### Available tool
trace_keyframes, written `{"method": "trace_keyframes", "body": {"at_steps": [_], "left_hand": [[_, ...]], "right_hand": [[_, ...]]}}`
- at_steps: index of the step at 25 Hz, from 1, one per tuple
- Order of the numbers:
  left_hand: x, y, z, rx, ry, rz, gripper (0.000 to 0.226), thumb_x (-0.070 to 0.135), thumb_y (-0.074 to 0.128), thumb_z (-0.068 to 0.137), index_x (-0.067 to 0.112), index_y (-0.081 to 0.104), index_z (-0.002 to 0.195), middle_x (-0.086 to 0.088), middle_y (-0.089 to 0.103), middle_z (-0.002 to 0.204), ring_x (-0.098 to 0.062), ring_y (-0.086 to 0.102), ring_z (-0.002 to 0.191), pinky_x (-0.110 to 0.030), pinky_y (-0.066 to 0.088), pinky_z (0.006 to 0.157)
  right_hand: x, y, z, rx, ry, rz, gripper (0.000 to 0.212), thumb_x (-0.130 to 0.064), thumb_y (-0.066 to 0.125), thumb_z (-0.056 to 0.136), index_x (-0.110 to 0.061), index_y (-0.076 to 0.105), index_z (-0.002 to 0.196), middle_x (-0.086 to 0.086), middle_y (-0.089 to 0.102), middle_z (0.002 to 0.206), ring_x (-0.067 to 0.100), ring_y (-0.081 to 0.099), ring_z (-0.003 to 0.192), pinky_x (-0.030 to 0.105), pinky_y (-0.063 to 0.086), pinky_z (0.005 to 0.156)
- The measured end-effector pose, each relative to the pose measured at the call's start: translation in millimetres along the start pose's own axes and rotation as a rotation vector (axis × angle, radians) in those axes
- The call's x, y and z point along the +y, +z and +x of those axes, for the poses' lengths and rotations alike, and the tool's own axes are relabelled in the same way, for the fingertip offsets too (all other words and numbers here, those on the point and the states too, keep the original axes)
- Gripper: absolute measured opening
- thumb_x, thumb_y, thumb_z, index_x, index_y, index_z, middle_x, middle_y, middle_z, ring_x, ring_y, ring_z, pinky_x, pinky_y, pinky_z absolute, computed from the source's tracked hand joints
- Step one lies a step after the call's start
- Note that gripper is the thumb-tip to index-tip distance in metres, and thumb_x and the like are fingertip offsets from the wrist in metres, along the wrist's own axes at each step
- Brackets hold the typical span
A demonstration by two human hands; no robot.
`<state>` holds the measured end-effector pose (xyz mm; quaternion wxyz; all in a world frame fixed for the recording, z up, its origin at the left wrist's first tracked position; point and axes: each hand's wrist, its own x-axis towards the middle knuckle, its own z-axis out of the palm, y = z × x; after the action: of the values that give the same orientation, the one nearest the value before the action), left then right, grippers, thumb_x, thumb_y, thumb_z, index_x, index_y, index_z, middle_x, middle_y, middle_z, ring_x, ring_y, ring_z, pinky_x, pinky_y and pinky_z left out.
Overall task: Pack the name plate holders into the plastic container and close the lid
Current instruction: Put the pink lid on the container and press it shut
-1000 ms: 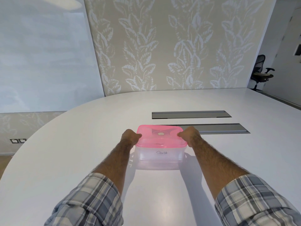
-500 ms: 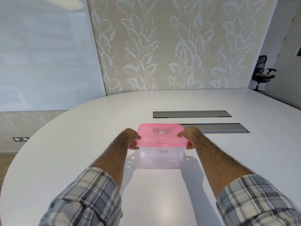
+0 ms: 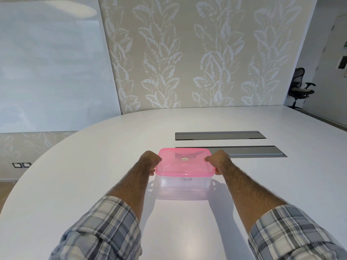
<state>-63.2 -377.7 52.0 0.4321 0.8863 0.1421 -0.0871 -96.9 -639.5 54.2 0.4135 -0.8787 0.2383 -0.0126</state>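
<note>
Nearest you, at the bottom of the view, are your two rolled-up grey and white plaid sleeves, the left sleeve (image 3: 101, 229) at seven o'clock and the right sleeve (image 3: 293, 233) at five o'clock, with bare forearms reaching forward over a large white oval table (image 3: 75, 184). Straight ahead at twelve o'clock, a clear rectangular plastic container (image 3: 185, 184) stands on the table, with a translucent pink lid (image 3: 185, 166) lying flat on top. A handwritten word on its near wall reads "PANDA". What is inside cannot be made out through the cloudy wall. Your left hand (image 3: 151, 162) clasps the lid's edge at the container's nine o'clock side, fingers curled round the rim. Your right hand (image 3: 218, 161) clasps the edge at its three o'clock side the same way. Just beyond the container, toward one o'clock, a long grey recessed panel (image 3: 253, 152) is set into the tabletop, and a second grey panel (image 3: 219, 135) lies parallel behind it. Past the table's far edge, a beige wall with a pale leaf pattern (image 3: 187, 53) fills twelve o'clock. A large white board (image 3: 52, 72) hangs at ten o'clock, with two wall sockets (image 3: 21, 164) low at nine o'clock. A black office chair (image 3: 300, 89) stands far off at two o'clock.
</note>
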Motion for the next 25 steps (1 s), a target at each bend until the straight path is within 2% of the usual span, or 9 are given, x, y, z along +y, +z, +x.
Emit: {"method": "trace_keyframes", "body": {"at_steps": [2, 6, 9, 13, 16, 20, 23, 25], "left_hand": [[3, 2, 3, 0.029, 0.038, 0.043, 0.019, 0.016, 0.058, 0.093, 0.002, 0.056, 0.080, -0.013, 0.058, 0.076, -0.026, 0.057, 0.064, -0.035, 0.055, 0.058], [5, 6, 11, 0.059, 0.085, 0.095, 0.013, 0.013, 0.057, 0.089, 0.001, 0.060, 0.083, -0.015, 0.065, 0.083, -0.031, 0.064, 0.073, -0.039, 0.061, 0.067], [5, 6, 20, 0.100, 0.080, 0.102, 0.021, 0.014, 0.058, 0.090, 0.003, 0.056, 0.072, -0.013, 0.061, 0.075, -0.029, 0.062, 0.067, -0.038, 0.060, 0.069], [9, 3, 31, 0.119, 0.086, 0.070, 0.031, 0.018, 0.061, 0.092, 0.005, 0.051, 0.066, -0.011, 0.055, 0.067, -0.026, 0.055, 0.062, -0.032, 0.052, 0.064], [8, 6, 36, 0.096, 0.070, 0.067, 0.031, 0.017, 0.061, 0.092, 0.005, 0.049, 0.067, -0.010, 0.051, 0.064, -0.024, 0.050, 0.057, -0.031, 0.049, 0.058], [11, 10, 39, 0.118, 0.078, 0.099, 0.025, 0.014, 0.058, 0.088, 0.006, 0.049, 0.066, -0.010, 0.054, 0.068, -0.024, 0.050, 0.058, -0.030, 0.047, 0.062], [14, 11, 42, 0.121, 0.091, 0.150, 0.020, 0.017, 0.058, 0.086, 0.007, 0.053, 0.069, -0.009, 0.059, 0.077, -0.027, 0.058, 0.072, -0.033, 0.054, 0.070], [17, 13, 44, 0.107, 0.127, 0.189, 0.019, 0.022, 0.058, 0.089, 0.005, 0.059, 0.080, -0.010, 0.063, 0.087, -0.031, 0.063, 0.084, -0.036, 0.056, 0.079]], "right_hand": [[-1, 0, 4, 0.029, -0.027, -0.015, 0.021, -0.020, 0.073, 0.078, -0.006, 0.058, 0.075, 0.011, 0.065, 0.077, 0.029, 0.066, 0.064, 0.045, 0.063, 0.067], [-3, 1, 17, 0.057, -0.033, 0.005, 0.013, -0.013, 0.067, 0.078, -0.005, 0.058, 0.074, 0.012, 0.068, 0.079, 0.029, 0.067, 0.064, 0.046, 0.062, 0.066], [-3, 1, 23, 0.045, -0.013, 0.058, 0.012, -0.012, 0.066, 0.080, -0.005, 0.059, 0.074, 0.014, 0.070, 0.081, 0.030, 0.072, 0.072, 0.051, 0.061, 0.066], [-3, 1, 28, 0.030, -0.010, 0.111, 0.016, -0.015, 0.066, 0.084, -0.006, 0.058, 0.073, 0.014, 0.068, 0.082, 0.032, 0.072, 0.078, 0.049, 0.062, 0.065], [1, 3, 31, 0.020, 0.006, 0.137, 0.016, -0.016, 0.063, 0.083, -0.006, 0.059, 0.073, 0.014, 0.068, 0.082, 0.031, 0.071, 0.074, 0.049, 0.062, 0.064], [4, 7, 33, 0.021, 0.002, 0.163, 0.013, -0.015, 0.057, 0.080, -0.006, 0.059, 0.071, 0.014, 0.067, 0.082, 0.031, 0.070, 0.074, 0.051, 0.061, 0.065], [1, 7, 37, 0.017, -0.035, 0.109, 0.008, -0.010, 0.053, 0.077, -0.006, 0.059, 0.073, 0.013, 0.065, 0.079, 0.029, 0.067, 0.069, 0.051, 0.061, 0.066], [-1, 7, 41, 0.013, -0.068, 0.069, 0.008, -0.008, 0.051, 0.076, -0.006, 0.058, 0.073, 0.011, 0.063, 0.077, 0.028, 0.063, 0.067, 0.047, 0.062, 0.067]]}}
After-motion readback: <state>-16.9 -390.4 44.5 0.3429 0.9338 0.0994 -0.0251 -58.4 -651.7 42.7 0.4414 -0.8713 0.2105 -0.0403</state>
